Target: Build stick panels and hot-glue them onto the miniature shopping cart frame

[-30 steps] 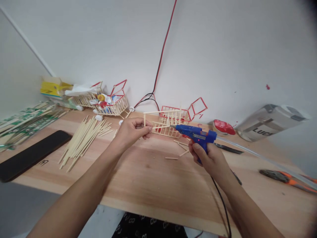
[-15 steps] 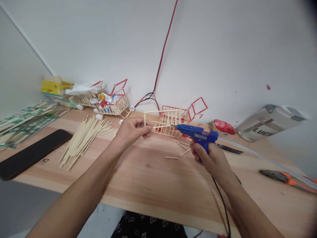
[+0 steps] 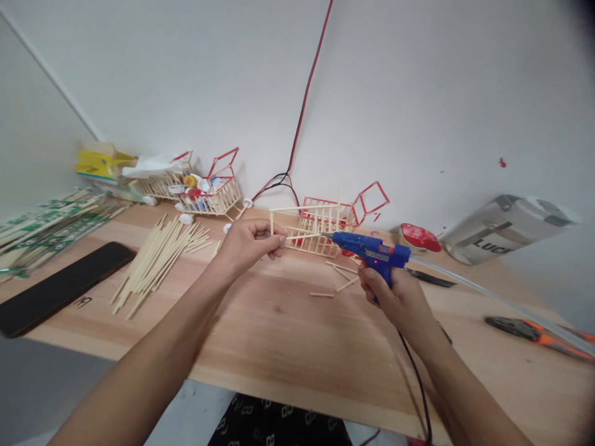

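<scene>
My left hand pinches one corner of a frame of pale wooden sticks between thumb and fingers, holding it up off the table. A blue hot glue gun is gripped in my right hand, its nozzle pointing left at the far end of the frame's lower stick. Whether the tip touches the wood I cannot tell. A small red light glows on the gun's side. Right behind the frame stands a stick-built cart with red-painted edges and a raised red handle, partly covered by the frame.
Loose wooden sticks and a black phone lie left. Two more stick carts stand behind them. Several short offcuts lie near the middle. Rightward are a red-stained dish, orange-handled pliers and the gun's cord.
Almost nothing differs. Both hands, the stick frame and the glue gun keep the same positions; the view has shifted only very slightly.
</scene>
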{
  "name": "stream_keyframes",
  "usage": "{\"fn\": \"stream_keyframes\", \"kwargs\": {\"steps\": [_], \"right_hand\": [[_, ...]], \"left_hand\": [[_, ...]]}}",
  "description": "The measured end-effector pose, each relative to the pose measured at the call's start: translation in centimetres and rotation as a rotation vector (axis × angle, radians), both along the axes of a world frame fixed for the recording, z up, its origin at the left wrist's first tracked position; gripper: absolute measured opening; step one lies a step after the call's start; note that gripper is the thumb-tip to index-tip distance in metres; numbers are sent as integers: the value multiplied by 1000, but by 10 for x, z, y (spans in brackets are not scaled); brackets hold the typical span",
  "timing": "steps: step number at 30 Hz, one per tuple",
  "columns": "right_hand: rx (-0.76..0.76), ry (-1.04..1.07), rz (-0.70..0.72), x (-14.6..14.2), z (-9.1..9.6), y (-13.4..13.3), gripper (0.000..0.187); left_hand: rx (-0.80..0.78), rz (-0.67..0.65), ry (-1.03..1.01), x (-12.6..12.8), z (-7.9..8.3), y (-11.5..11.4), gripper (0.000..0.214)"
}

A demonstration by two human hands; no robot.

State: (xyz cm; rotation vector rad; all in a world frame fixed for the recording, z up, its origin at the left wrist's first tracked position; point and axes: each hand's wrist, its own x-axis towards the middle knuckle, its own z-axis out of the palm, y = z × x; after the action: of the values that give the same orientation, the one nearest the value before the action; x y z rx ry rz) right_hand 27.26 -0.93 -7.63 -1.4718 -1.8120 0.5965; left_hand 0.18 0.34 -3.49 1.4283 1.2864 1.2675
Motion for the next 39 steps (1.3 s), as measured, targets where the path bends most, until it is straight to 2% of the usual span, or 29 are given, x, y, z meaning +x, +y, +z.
{"fn": "stream_keyframes", "kwargs": {"steps": [12, 20, 26, 39], "right_hand": [[-31, -2, 25, 3, 1, 1, 47], [-18, 19, -14, 5, -5, 4, 48], [17, 0, -18, 2, -1, 1, 47], [-20, -10, 60, -1, 4, -4, 42]], "left_hand": [[-10, 1, -24, 1, 0, -1, 14], [3, -8, -27, -1, -1, 0, 15], [2, -18, -35, -1, 0, 0, 15], [11, -24, -16, -1, -2, 0, 15]]}}
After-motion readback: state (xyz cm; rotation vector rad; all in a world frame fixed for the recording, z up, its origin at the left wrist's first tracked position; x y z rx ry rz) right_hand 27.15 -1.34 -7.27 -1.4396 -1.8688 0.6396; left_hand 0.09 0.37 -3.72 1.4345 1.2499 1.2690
